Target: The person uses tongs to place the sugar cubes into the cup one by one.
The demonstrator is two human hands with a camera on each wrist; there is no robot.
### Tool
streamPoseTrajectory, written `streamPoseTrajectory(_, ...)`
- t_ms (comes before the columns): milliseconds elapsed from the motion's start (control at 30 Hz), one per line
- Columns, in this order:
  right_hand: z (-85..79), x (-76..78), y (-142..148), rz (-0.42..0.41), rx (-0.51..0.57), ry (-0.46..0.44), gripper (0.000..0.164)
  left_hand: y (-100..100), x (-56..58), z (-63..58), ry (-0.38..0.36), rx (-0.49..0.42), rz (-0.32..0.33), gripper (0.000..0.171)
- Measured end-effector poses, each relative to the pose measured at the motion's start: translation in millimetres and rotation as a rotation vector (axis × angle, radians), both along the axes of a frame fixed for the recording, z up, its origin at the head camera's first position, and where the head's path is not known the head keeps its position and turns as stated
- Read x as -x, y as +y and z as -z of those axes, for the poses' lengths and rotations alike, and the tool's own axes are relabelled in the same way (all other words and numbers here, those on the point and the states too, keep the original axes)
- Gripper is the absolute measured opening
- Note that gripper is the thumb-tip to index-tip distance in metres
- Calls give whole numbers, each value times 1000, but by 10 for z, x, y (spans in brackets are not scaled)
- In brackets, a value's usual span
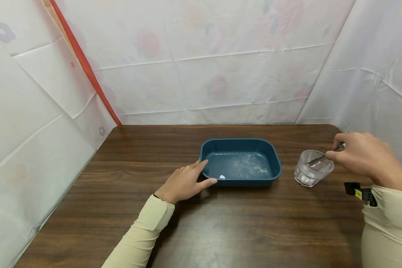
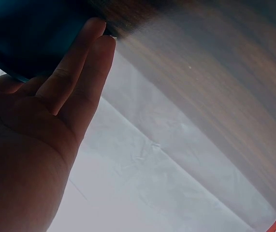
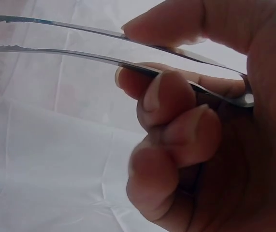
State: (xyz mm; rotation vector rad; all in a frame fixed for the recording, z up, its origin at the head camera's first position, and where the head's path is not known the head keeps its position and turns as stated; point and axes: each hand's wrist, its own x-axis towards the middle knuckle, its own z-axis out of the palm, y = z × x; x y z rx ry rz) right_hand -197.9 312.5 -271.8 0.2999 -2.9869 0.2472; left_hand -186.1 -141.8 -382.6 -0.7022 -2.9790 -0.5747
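Observation:
My left hand rests against the left corner of a dark blue rectangular tray, its thumb at the near rim. In the left wrist view its fingers lie fairly straight beside the tray wall. A small white piece is inside the tray by the near edge. On the right, my right hand pinches metal tweezers between thumb and fingers. Their tips reach into a clear glass with white pieces at its bottom. The serrated tweezer arms stand apart in the right wrist view.
Everything stands on a brown wood-grain table. A pale patterned sheet hangs behind the table and along its sides. A red strip runs down the sheet at the left. The glass stands to the right of the tray.

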Motion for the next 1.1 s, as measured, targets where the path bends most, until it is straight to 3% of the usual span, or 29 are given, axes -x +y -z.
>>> streamPoseTrajectory(400, 53, 82, 27, -7, -13, -66, 21, 2, 10, 1, 4, 2, 2, 88)
streamPoseTrajectory(1100, 75, 93, 27, -3, -30, -65, 26, 2, 5, 1, 5, 6, 6, 88)
